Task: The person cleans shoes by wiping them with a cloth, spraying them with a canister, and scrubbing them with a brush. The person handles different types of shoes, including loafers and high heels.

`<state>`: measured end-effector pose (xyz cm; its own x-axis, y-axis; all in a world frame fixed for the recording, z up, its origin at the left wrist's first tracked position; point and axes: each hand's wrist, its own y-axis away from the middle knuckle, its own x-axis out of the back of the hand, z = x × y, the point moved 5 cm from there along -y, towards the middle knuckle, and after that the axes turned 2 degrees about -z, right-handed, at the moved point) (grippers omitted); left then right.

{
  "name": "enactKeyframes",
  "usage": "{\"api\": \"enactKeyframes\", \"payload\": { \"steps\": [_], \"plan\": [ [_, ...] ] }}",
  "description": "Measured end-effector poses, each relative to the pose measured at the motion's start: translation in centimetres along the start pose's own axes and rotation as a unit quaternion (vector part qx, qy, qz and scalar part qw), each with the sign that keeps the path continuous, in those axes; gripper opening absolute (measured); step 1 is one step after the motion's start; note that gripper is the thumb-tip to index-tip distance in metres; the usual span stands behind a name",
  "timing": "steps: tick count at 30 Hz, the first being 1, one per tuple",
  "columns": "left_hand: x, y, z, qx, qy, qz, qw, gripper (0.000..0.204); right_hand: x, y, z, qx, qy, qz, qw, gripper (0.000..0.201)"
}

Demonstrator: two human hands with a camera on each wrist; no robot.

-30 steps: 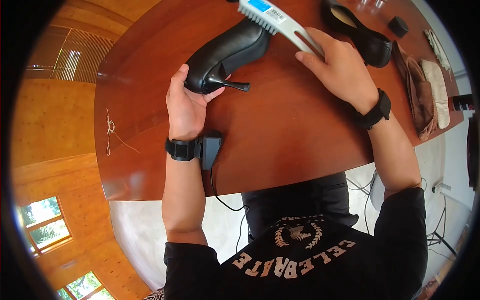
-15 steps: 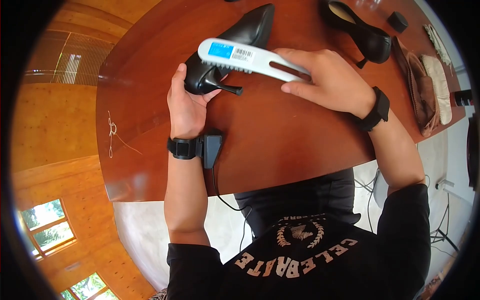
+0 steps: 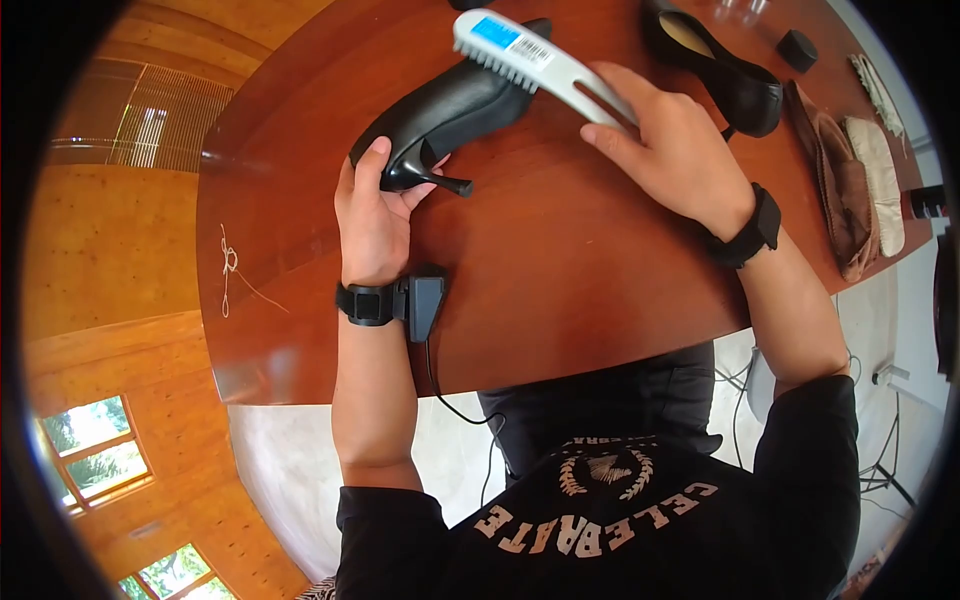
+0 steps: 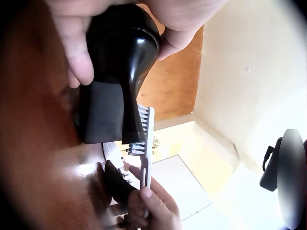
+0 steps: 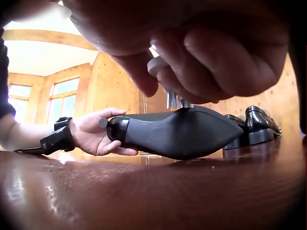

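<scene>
My left hand (image 3: 378,215) grips a black high-heeled shoe (image 3: 420,115) round its heel end, the shoe lying on its side with the toe pointing away. In the right wrist view the dark sole (image 5: 182,134) faces that camera. The thin heel (image 4: 132,110) juts toward my side. My right hand (image 3: 680,150) holds a white scrub brush (image 3: 560,75) by its slotted handle. The brush bristles (image 3: 495,67) lie along the upper side of the shoe near the toe; in the right wrist view their tips meet the shoe's upper edge.
The other black high-heeled shoe (image 3: 740,90) lies at the back right, beside a small black round object (image 3: 797,50). Brown cloth shoes (image 3: 835,200) with pale cloth lie along the right edge. A knotted string (image 3: 230,262) lies at left. Dark shiny shoes (image 5: 261,125) stand behind.
The brush swept from the toe back over the heel end, then forward to near the toe again. My left hand stays at the heel, its thumb now further over the shoe, which has tilted slightly.
</scene>
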<state>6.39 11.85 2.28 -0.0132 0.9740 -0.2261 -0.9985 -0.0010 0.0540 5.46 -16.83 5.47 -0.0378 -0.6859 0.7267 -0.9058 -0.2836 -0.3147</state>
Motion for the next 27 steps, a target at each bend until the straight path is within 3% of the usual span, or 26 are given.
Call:
{"api": "enactKeyframes", "payload": {
  "steps": [2, 9, 13, 16, 23, 27],
  "plan": [
    [-0.4, 0.4, 0.7, -0.035, -0.023, 0.021, 0.999, 0.04, 0.1, 0.0, 0.4, -0.006, -0.015, 0.04, 0.999, 0.052],
    [-0.6, 0.8, 1.4, -0.096, -0.034, 0.052, 0.993, 0.034, 0.3, -0.2, 0.9, -0.084, -0.012, -0.005, 0.996, 0.053],
    [-0.1, 0.7, 1.5, -0.094, -0.002, 0.069, 0.993, 0.033, 0.0, -0.3, 0.7, -0.013, -0.035, -0.01, 0.999, 0.052],
    [0.3, 0.6, 1.4, -0.086, 0.021, 0.077, 0.993, 0.033, -0.4, -0.2, -0.5, 0.011, -0.055, -0.079, 0.995, 0.053],
    [0.8, 0.2, 0.9, -0.069, 0.052, 0.09, 0.992, 0.035, -0.4, -0.4, 1.4, -0.101, -0.024, -0.054, 0.993, 0.042],
    [1.2, 0.0, 0.7, -0.064, 0.052, 0.083, 0.993, 0.037, -0.2, -0.7, 2.1, -0.104, 0.008, -0.072, 0.992, 0.043]
  ]
}}
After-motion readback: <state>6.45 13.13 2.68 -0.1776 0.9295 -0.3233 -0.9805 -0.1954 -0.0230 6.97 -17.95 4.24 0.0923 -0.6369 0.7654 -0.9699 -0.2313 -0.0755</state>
